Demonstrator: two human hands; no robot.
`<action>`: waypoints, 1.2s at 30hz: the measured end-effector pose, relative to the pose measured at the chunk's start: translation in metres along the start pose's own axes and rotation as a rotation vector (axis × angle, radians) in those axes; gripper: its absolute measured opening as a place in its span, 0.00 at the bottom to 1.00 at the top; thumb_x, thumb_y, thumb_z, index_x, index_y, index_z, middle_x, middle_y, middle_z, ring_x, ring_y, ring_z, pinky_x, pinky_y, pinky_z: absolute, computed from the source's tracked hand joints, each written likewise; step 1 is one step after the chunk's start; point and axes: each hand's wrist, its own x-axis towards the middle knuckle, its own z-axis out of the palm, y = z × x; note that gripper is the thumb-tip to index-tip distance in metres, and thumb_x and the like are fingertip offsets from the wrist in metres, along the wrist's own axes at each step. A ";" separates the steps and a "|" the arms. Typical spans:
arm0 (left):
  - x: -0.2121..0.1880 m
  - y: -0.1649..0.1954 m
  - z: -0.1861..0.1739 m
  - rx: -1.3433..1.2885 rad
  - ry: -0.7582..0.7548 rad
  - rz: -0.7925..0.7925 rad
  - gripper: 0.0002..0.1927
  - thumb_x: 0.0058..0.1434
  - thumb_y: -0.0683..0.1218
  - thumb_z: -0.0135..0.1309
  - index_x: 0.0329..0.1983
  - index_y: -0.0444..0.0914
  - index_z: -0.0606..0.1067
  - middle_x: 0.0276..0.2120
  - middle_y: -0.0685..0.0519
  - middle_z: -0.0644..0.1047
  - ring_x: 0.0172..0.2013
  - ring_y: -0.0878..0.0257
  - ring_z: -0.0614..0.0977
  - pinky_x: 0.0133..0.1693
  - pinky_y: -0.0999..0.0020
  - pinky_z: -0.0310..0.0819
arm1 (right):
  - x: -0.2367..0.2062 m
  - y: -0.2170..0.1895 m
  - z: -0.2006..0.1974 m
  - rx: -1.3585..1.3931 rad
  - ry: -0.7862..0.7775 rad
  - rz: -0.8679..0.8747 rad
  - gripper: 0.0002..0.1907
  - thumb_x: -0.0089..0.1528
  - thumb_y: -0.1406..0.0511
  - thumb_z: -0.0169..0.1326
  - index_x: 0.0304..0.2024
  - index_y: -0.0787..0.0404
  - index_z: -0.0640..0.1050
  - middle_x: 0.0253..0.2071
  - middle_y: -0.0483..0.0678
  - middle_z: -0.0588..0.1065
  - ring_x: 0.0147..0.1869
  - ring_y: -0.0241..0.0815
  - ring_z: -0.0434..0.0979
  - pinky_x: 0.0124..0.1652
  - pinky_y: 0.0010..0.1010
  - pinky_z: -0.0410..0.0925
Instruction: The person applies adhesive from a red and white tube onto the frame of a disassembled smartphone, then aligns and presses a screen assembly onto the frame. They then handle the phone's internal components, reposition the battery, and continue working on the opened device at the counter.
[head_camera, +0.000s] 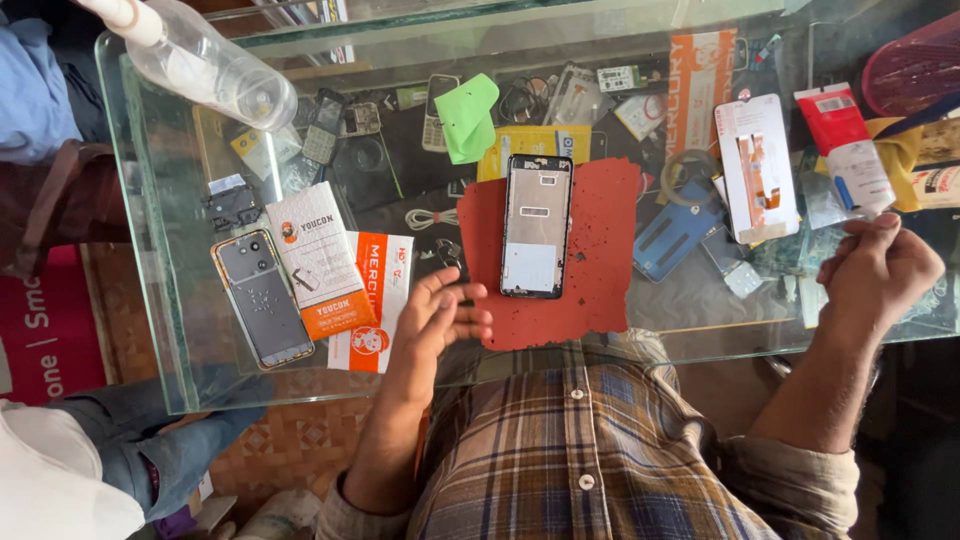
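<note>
Left hand (440, 320) loose and empty beside the phone (537, 226). Right hand (878, 270) curled; contents impossible to tell. Bottle (200, 60) cut off at the edge.

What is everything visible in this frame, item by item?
Glass counter top: one, clear, spans the view.
Red mat: one, counter centre.
Opened phone frame: one, black-edged, silver inside, lying on the mat.
Grey phone back with gold rim: one, counter left.
White and orange flat boxes: two, overlapping, beside the grey phone.
Clear plastic bottle: one, lying at the top left.
Green plastic piece: one, above the mat.
White card with orange part: one, right of the mat.
Red and white packet: one, far right.
Left hand: open, empty, at the mat's left edge.
Right hand: fingers curled, far right.
</note>
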 end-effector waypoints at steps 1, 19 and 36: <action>-0.004 -0.002 -0.001 -0.004 -0.011 -0.047 0.28 0.71 0.50 0.44 0.68 0.29 0.57 0.54 0.33 0.75 0.44 0.51 0.83 0.47 0.56 0.81 | 0.001 -0.003 -0.002 -0.224 0.024 -0.126 0.18 0.80 0.65 0.50 0.36 0.67 0.78 0.23 0.51 0.70 0.21 0.40 0.70 0.24 0.34 0.61; -0.020 -0.012 0.027 -0.312 0.038 -0.147 0.42 0.68 0.49 0.47 0.76 0.30 0.39 0.63 0.26 0.67 0.64 0.37 0.72 0.64 0.43 0.67 | -0.046 -0.140 0.151 0.022 -0.938 -0.499 0.27 0.71 0.57 0.44 0.66 0.68 0.69 0.61 0.57 0.73 0.62 0.49 0.72 0.60 0.40 0.66; -0.003 -0.004 0.044 -0.189 -0.122 0.365 0.56 0.58 0.36 0.67 0.81 0.34 0.43 0.68 0.44 0.64 0.66 0.52 0.70 0.70 0.52 0.66 | -0.053 -0.126 0.120 0.330 -1.053 -0.170 0.34 0.71 0.51 0.41 0.68 0.70 0.66 0.55 0.55 0.76 0.59 0.42 0.73 0.56 0.34 0.64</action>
